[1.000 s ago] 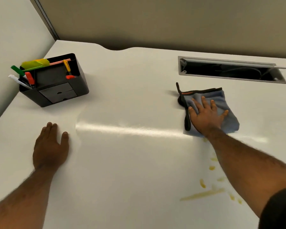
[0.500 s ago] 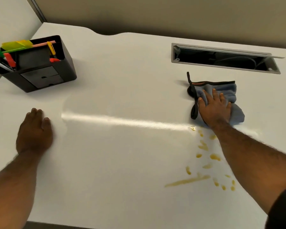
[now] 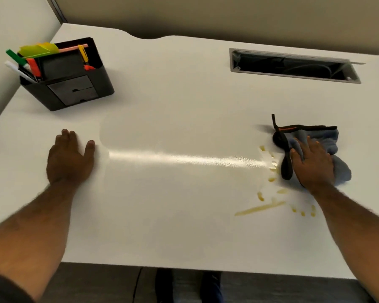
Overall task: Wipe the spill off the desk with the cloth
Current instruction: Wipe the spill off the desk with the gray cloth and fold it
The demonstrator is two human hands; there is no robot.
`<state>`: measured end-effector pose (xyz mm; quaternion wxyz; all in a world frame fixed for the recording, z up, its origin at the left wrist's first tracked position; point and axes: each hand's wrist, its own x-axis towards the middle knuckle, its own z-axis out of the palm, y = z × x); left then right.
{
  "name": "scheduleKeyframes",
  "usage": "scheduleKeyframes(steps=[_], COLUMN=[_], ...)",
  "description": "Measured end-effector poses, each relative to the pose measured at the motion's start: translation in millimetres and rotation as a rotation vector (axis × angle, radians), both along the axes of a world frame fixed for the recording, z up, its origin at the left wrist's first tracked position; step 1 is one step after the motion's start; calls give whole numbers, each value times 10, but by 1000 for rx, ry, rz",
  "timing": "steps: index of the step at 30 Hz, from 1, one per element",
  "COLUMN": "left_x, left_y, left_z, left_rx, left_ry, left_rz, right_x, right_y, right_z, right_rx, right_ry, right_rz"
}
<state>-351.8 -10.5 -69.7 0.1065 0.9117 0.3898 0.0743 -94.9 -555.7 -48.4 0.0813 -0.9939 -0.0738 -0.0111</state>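
Observation:
A blue cloth (image 3: 328, 138) with a black and orange hem lies bunched on the white desk (image 3: 184, 106) at the right. My right hand (image 3: 312, 162) presses flat on top of it, fingers spread. A yellow spill (image 3: 260, 207) of drops and one long streak marks the desk just left of and nearer than the cloth. The cloth's left edge touches the upper drops. My left hand (image 3: 69, 158) rests palm down on the bare desk at the left, holding nothing.
A black desk organizer (image 3: 74, 84) with markers and sticky notes stands at the back left. A rectangular cable opening (image 3: 293, 65) with a raised flap is cut into the desk at the back right. The desk's near edge runs below my forearms, with floor beneath.
My right hand has slid the cloth nearer, onto the upper drops of the spill. The camera view has shifted, showing the desk's near edge. My left hand stays flat on the desk.

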Motion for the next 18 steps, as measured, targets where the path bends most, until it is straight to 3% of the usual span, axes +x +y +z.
scheduleKeyframes(steps=[5,9,14,18], left_x=[0,196,776,969], left_y=[17,-362,-1521,-1821], left_z=[-25,14,46,-43], left_rx=[22,66,33,-18], left_ry=[102,100,1,9], left_rz=[-36,-247,-516,-526], right_x=[-218,-290,-376,-466], right_y=[7,121,368,711], right_z=[13,25,30,-2], right_rx=[-43,-53,-65,-76], right_ry=[44,82,69,69], right_rz=[-173,-205,-138,20])
